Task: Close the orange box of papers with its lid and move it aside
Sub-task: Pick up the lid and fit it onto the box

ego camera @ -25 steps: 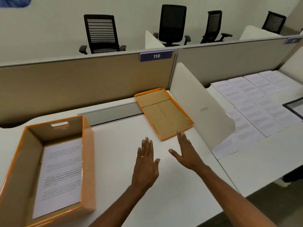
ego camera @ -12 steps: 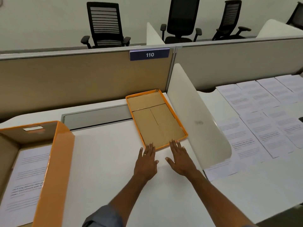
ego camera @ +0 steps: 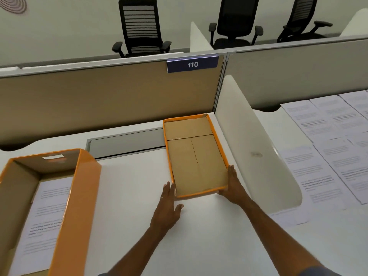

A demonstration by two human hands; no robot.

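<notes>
The orange lid lies upside down on the white desk, its brown cardboard inside facing up, close to the white divider. My left hand rests flat at the lid's near left corner, fingers touching its rim. At the near right corner, my right hand presses against the lid's side. Neither hand has lifted it. The open orange box stands at the left of the desk with printed papers inside.
A curved white divider rises right beside the lid. Beyond it, several printed sheets cover the neighbouring desk. A tan partition labelled 110 closes the back, with a grey cable tray below it. Black office chairs stand behind.
Both hands moved forward from the bare desk to the lid's near corners and now touch it. The view shifted, bringing the lid closer to centre.
</notes>
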